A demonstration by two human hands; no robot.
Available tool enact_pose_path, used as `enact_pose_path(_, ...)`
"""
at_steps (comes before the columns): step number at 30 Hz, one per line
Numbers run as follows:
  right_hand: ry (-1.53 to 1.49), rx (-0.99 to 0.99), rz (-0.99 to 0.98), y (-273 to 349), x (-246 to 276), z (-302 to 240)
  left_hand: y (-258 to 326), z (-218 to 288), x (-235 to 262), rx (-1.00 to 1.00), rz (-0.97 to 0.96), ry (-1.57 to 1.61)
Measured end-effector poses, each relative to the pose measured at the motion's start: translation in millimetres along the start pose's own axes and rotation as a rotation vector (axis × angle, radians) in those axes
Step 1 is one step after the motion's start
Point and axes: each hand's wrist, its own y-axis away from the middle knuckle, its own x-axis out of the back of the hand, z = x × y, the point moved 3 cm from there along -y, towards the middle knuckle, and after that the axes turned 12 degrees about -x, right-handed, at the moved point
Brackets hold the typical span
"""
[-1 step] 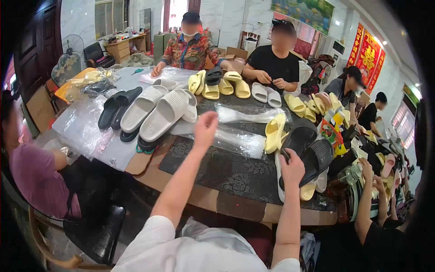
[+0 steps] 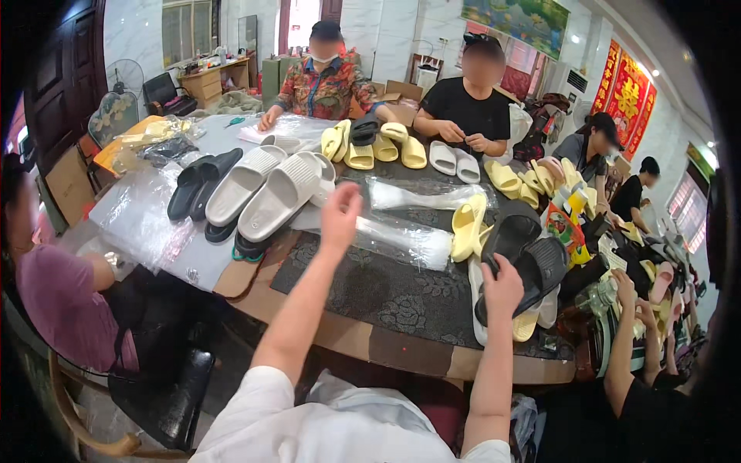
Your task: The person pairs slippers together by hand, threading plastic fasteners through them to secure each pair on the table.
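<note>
My left hand (image 2: 340,220) is raised above the table's middle, its fingers loosely bent and apart, with nothing seen in them. Just beyond it lie clear plastic bags (image 2: 413,241), flat and crinkled. At the right, my right hand (image 2: 503,287) grips the near side edge of a black slipper (image 2: 538,270). Another black slipper (image 2: 513,231) lies against it on the far side. A yellow slipper (image 2: 466,228) rests beside these, touching the end of a bag. Pale soles show partly under the black pair; my right hand hides some of them.
Large grey slippers (image 2: 278,197) and black slippers (image 2: 202,181) are stacked at the left. Yellow slippers (image 2: 382,148) line the far side. A dark patterned mat (image 2: 370,297) covers the near table. Co-workers sit around, and one's hands (image 2: 621,293) reach in at the right.
My left hand has shifted slightly left and toward me. My right hand stays at the black slipper, with only a slight shift.
</note>
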Motion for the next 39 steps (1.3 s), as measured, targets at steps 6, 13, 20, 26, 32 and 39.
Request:
enact_pose_path(6, 0.077, -0.269, 0.020, -2, 2, 22, -62, -21, 144, -0.223, 0.312, -0.852)
enact_pose_path(13, -0.254, 0.127, 0.034, 52, -8, -37, -99, -98, 203, 0.200, -0.247, -0.571)
enact_pose_path(20, -0.365, 0.364, -0.142, 78, -26, -45, -99, -66, 182, 0.209, -0.179, -0.700)
enact_pose_path(26, -0.492, 0.126, -0.298, 80, -16, -59, -68, 53, 117, -0.214, -0.073, -0.666)
enact_pose_path(32, -0.607, -0.034, -0.641, 110, 7, -101, 27, 125, 44, 0.042, -0.553, -0.448)
enact_pose_path(39, -0.955, -0.430, -0.605, 110, 19, -45, 127, 117, 10, 0.129, -1.106, -0.293)
